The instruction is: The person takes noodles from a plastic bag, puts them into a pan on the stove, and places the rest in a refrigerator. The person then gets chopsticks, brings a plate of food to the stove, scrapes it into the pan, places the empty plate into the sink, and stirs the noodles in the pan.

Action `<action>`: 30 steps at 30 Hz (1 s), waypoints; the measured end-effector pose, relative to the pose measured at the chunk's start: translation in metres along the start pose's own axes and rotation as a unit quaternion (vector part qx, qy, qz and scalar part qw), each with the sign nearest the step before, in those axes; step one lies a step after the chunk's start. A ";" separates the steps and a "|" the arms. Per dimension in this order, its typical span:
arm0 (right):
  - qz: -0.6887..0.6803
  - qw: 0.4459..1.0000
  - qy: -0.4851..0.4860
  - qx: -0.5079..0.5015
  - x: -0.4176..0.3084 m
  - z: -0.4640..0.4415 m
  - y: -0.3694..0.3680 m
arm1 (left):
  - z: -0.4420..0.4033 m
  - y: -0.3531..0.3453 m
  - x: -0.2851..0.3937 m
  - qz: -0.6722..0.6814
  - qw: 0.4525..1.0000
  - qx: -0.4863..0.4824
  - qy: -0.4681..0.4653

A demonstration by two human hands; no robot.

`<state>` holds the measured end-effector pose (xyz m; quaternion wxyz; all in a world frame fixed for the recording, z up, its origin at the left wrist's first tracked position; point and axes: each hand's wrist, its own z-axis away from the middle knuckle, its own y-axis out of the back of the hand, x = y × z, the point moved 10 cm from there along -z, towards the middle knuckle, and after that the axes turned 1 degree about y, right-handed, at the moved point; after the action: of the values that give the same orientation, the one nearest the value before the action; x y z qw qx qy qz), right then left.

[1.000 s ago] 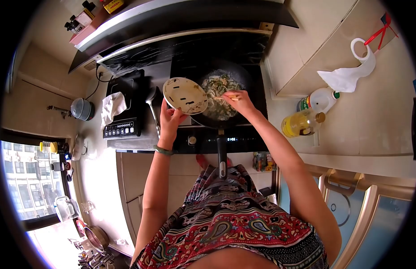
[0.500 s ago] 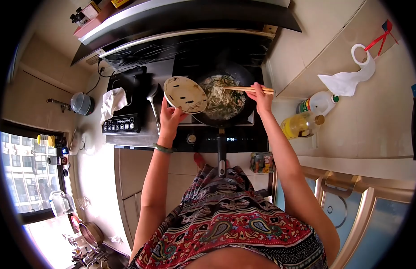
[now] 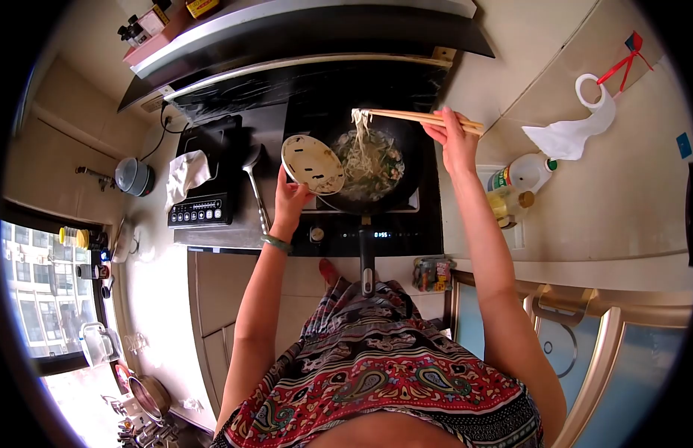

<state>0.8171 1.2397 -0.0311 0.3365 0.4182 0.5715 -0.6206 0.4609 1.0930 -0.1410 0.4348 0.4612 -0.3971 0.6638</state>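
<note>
Head view: right of upper center, the right hand [image 3: 457, 142] grips 2 chopsticks [image 3: 421, 117], their tips clamped on what appear to be noodles [image 3: 361, 125] above the pan [image 3: 412, 175] at center. The left hand [image 3: 290, 200] clamps a tilted dish [image 3: 313, 164]. Lifting strands seems underway; the next move calls for a steady pinch.

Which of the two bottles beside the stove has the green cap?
The white bottle, nearer the hanging paper; the yellow bottle has a tan cap.
</note>
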 end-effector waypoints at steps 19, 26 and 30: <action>0.286 0.948 0.111 -0.081 0.024 0.071 -0.028 | 0.009 -0.060 0.003 0.218 0.971 -0.086 0.043; 0.285 0.913 0.269 -0.116 0.020 0.093 -0.088 | 0.018 -0.077 0.002 0.195 0.975 -0.090 0.047; 0.283 0.880 0.344 -0.168 0.006 0.123 -0.122 | 0.019 -0.079 0.002 0.190 0.975 -0.102 0.048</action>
<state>0.6884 1.1329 0.0153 0.3452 0.6863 0.6043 -0.2114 0.5405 1.1002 -0.1237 0.3640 0.2982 -0.5220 0.7114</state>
